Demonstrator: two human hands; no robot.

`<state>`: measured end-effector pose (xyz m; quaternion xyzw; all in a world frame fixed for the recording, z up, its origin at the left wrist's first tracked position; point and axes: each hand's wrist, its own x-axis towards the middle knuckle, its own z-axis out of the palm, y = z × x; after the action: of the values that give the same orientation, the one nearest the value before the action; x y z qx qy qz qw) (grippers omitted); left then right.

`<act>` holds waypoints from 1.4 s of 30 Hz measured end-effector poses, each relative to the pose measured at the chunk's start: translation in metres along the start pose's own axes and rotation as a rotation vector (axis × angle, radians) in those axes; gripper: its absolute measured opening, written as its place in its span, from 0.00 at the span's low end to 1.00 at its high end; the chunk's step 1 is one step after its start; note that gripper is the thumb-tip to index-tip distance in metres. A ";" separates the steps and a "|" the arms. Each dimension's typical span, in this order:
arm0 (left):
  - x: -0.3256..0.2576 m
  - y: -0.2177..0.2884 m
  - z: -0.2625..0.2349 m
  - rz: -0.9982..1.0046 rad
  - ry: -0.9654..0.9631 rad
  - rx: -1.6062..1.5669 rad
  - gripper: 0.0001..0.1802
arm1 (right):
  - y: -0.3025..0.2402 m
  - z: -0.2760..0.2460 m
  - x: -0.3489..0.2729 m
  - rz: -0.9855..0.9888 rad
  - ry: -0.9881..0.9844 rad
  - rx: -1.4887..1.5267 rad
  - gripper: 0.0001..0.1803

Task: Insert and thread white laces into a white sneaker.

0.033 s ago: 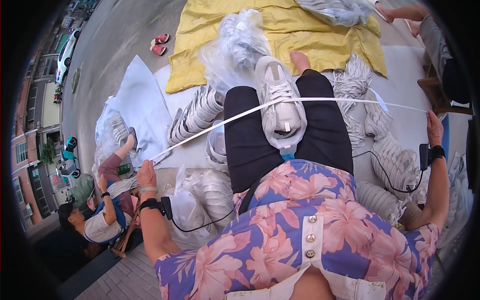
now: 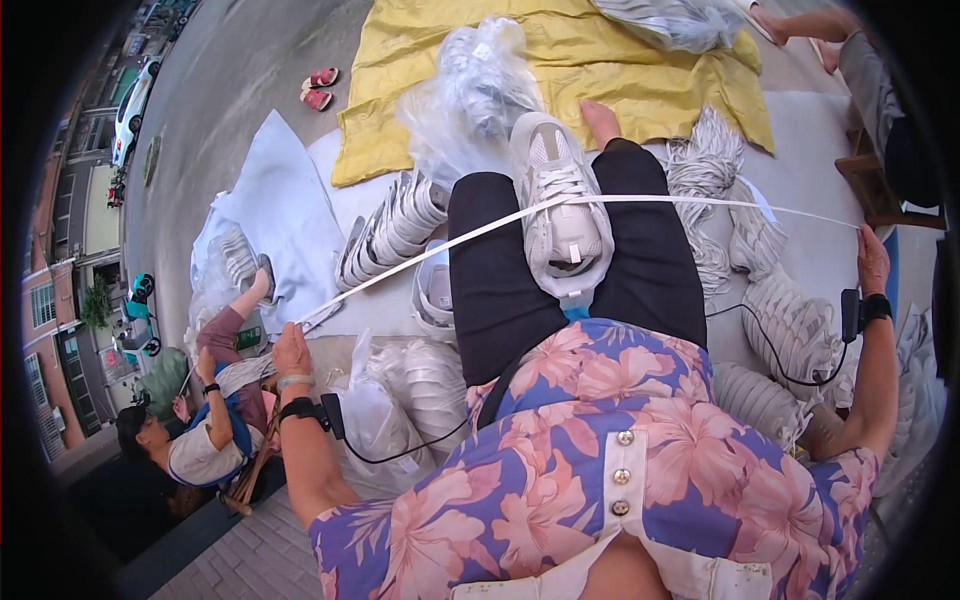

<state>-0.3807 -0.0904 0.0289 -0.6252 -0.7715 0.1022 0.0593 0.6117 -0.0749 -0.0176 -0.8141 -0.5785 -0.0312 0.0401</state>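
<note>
Nearest: floral top w/ buttons (image 2: pixel 620 470), black-trousered lap (image 2: pixel 500 290) under it. A white sneaker (image 2: pixel 562 205) sits sole-down on the lap btwn the thighs, toe pointing away. A long white shoelace (image 2: pixel 450 243) runs taut thru the sneaker's lacing, stretched wide to both sides. Left hand (image 2: pixel 290 352), out at lower left w/ black wrist strap & cable, is closed round the lace's end; right hand (image 2: pixel 872 262), far out right w/ same kind of strap, fingers pressed together on the other end. Clear bags of white shoe uppers (image 2: pixel 410 385) crowd the left knee; more uppers stacked in a row (image 2: pixel 395 225) just past it. Right side: bundle of white laces (image 2: pixel 705 165) & heaped sneakers (image 2: pixel 790 320) close to the thigh. Lower left, another seated person (image 2: pixel 205 430) works w/ a shoe. Farther: clear bag of shoes (image 2: pixel 475 85) on a yellow sheet (image 2: pixel 620 70), red sandals (image 2: pixel 318 88) on the pavement, another person's feet (image 2: pixel 800 25) top right.
</note>
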 end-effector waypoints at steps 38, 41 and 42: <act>0.031 0.360 -0.078 0.269 -0.124 -1.072 0.17 | -0.423 0.012 -0.047 0.299 -0.628 1.765 0.06; 0.032 0.362 -0.069 0.186 -0.166 -1.230 0.17 | -0.429 0.013 -0.049 0.269 -0.586 1.757 0.05; 0.033 0.361 -0.065 0.192 -0.167 -1.317 0.17 | -0.430 0.013 -0.049 0.268 -0.588 1.756 0.05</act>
<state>-0.0291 0.0189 0.0074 -0.5865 -0.6158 -0.3373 -0.4038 0.1893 0.0214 -0.0232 -0.5272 -0.2832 0.6290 0.4962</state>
